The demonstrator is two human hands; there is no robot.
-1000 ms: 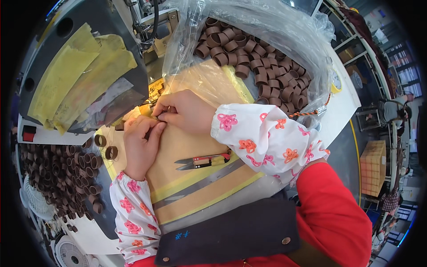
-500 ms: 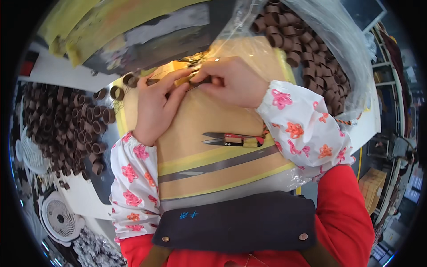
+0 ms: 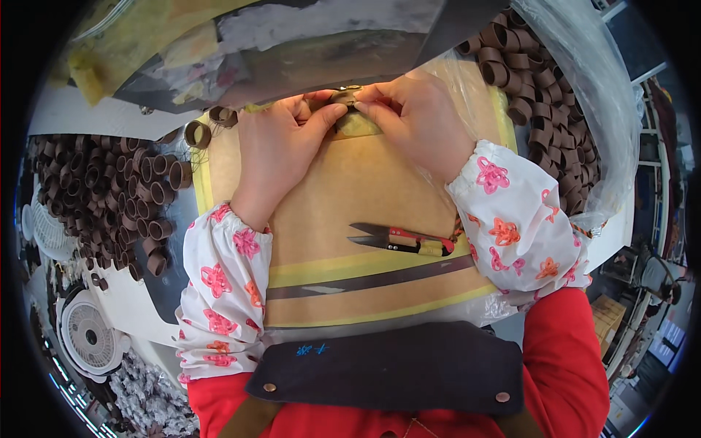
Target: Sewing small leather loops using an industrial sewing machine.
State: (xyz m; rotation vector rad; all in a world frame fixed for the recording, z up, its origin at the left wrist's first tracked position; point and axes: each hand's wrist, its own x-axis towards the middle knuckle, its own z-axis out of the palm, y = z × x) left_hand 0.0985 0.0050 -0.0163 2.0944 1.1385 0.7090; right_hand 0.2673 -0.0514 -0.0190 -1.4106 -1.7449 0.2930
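Under the dark overhanging machine panel (image 3: pixel 307 55), my left hand (image 3: pixel 281 150) and my right hand (image 3: pixel 416 124) meet, each pinching a small brown piece (image 3: pixel 343 98) by thumb and fingers at a lit metal part of the machine. Its exact shape is partly hidden by my fingertips. Below my hands, black-and-red thread snips (image 3: pixel 409 241) lie on the tan board (image 3: pixel 343 190) edged with yellow tape. A loose brown ring (image 3: pixel 197 133) with threads sits left of my left hand.
Piles of brown rings (image 3: pixel 117 190) cover the left side; more brown rings (image 3: pixel 555 124) fill a clear plastic bag (image 3: pixel 610 146) on the right. A white fan (image 3: pixel 90 336) stands at lower left. A cardboard box (image 3: pixel 606 314) is beyond the table at right.
The view has tilted and shifted, bringing the machine panel across the top. My hands are closer together at the machine's lit part, both still pinching, with my left thumb raised toward my right fingertips.
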